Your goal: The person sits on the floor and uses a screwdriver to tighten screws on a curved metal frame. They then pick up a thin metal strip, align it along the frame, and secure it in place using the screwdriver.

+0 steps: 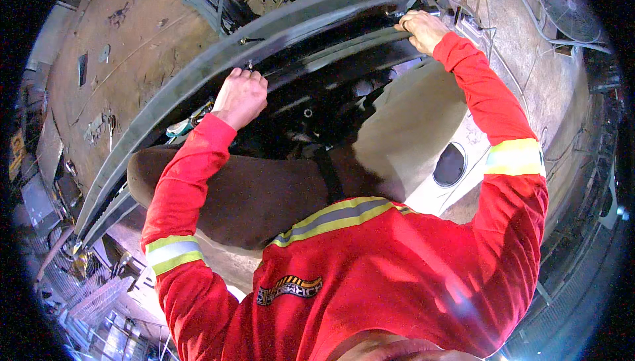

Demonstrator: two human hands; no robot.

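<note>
Long grey metal beams (pixel 198 63) run across in front of me, bent by the lens, with a dark channel between them. My left hand (pixel 242 98) is curled closed at the channel's near side, by a small upright bolt (pixel 249 66); what its fingers hold is hidden. Farther right, my right hand (pixel 424 31) has its fingers bent over the near beam (pixel 370 38) close to its end, beside a small metal fitting (pixel 395 14). Another bolt (pixel 249 40) stands on the far beam. A teal-handled tool (pixel 180 128) rests beside my left wrist.
Bundles of thin metal rods (pixel 218 2) lie on the floor beyond the beams. A round caged fan (pixel 569 2) stands at the far right, with cables near it. Small metal scraps (pixel 96 128) lie on the floor at left. My bent legs (pixel 231 192) are close under the beams.
</note>
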